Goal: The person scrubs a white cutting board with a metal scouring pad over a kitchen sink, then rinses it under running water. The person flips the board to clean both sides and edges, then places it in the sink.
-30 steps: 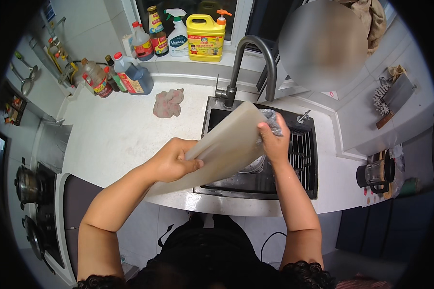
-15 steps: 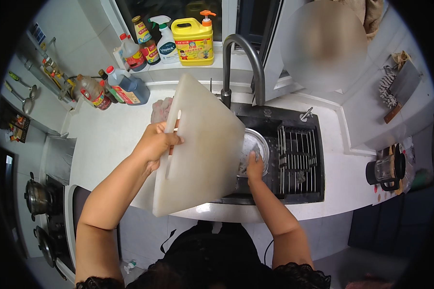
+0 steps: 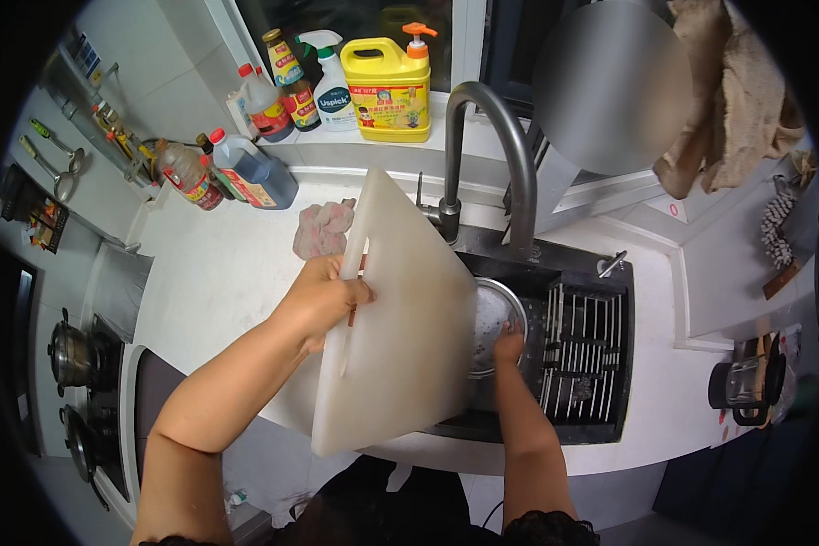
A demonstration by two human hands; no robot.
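A large, thick white cutting board (image 3: 409,337) stands tilted on edge above the sink's left part. My left hand (image 3: 323,296) grips it by the handle slot in its left edge, with fingers through the slot and thumb on the near face. My right hand (image 3: 510,344) reaches down into a round metal basin (image 3: 505,290) in the black sink (image 3: 610,428). Its fingers are bent over the basin's watery inside, and what they hold is hard to make out. The board hides the basin's left side.
A dark curved faucet (image 3: 455,155) rises behind the sink, near the board's upper edge. A wire drying rack (image 3: 578,350) fills the sink's right side. A crumpled pinkish cloth (image 3: 323,227) lies behind my left hand. Bottles and a yellow jug (image 3: 387,91) line the back.
The whole view has shifted, so the scene sits lower and further right. My right hand is still in the basin, but the grey wad seen at its fingertips no longer shows clearly.
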